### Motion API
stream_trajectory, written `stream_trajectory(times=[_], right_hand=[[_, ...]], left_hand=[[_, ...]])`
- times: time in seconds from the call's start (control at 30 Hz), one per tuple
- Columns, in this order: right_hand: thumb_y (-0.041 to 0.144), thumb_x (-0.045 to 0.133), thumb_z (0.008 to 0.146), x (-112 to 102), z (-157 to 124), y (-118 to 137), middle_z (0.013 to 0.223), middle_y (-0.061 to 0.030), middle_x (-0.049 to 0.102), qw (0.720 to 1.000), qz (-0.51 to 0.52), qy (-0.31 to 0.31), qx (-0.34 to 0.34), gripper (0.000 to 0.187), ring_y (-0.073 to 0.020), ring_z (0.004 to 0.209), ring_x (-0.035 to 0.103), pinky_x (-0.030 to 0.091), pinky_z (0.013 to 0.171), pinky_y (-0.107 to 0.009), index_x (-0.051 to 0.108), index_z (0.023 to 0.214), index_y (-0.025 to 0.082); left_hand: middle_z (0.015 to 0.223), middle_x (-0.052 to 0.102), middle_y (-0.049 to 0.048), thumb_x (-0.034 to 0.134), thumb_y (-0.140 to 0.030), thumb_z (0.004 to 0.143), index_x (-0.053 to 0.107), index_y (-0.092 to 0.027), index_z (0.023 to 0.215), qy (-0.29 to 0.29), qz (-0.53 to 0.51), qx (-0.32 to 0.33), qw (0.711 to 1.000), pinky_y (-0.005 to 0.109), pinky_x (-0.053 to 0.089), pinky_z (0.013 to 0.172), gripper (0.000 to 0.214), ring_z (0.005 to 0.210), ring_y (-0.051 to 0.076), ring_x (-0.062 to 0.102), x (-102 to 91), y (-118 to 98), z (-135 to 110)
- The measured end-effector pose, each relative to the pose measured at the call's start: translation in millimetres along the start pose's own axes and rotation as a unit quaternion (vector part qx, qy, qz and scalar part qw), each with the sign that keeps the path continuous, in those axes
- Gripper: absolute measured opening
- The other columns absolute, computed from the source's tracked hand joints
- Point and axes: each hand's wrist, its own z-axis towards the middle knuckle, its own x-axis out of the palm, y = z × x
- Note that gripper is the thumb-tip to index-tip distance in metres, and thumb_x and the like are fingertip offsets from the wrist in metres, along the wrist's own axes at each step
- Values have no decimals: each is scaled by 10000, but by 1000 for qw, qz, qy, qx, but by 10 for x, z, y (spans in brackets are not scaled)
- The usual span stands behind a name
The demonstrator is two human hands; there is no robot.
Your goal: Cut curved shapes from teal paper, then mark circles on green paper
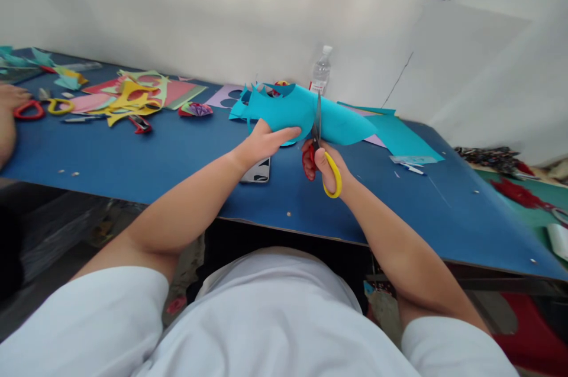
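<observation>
My left hand (268, 141) grips a sheet of bright blue paper (288, 108) above the table, its thumb lying across the front. The sheet's left edge is jagged with cut-outs, and its right part curls away. In my right hand (326, 167) is a pair of scissors (336, 179) with one yellow and one red handle loop. Their parted blades point upward at the paper, just right of my left thumb. A phone (257, 171) lies on the table under my left wrist, partly hidden by it.
Paper scraps (137, 96), a red-handled cutter (140, 123) and a folded paper piece (195, 109) lie left on the blue table (177, 146). A bottle (322, 69) stands by the wall. Blue sheets (410, 137) and a pen (412, 169) lie right. Another person's hand (13, 96) rests far left.
</observation>
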Motion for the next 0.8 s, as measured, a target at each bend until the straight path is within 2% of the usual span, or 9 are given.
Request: stream_trajectory(times=[0.23,0.4,0.53,0.8], right_hand=[[1139,651,835,12,-1,17,692,69,502,1000,5,-7,16,896,-145,524,477,419,511,-338,597,1062,274],[1131,652,844,7,-1,24,689,70,511,1000,2,-5,12,885,-143,515,488,420,503,-333,597,1053,273],[1122,662,850,5,-6,11,692,72,516,1000,6,-11,11,888,-134,509,500,416,500,-324,603,1060,261],[1113,645,875,4,-21,32,692,68,501,1000,0,-5,8,869,-144,517,498,428,503,-335,597,1067,267]], left_hand=[[1068,865,95,957,-664,800,865,-219,990,-14,-5,2,1000,621,610,1261,493,1146,373,800,14,-23,1],[1004,847,93,908,-668,858,827,-222,870,1,20,11,1000,606,618,1250,454,1089,358,791,4,-9,0],[976,833,86,886,-670,885,818,-226,859,5,28,14,999,597,629,1238,450,1078,352,793,2,-8,-5],[1009,840,82,940,-645,828,834,-234,881,-2,0,11,1000,589,611,1236,427,1060,342,777,22,-26,11]])
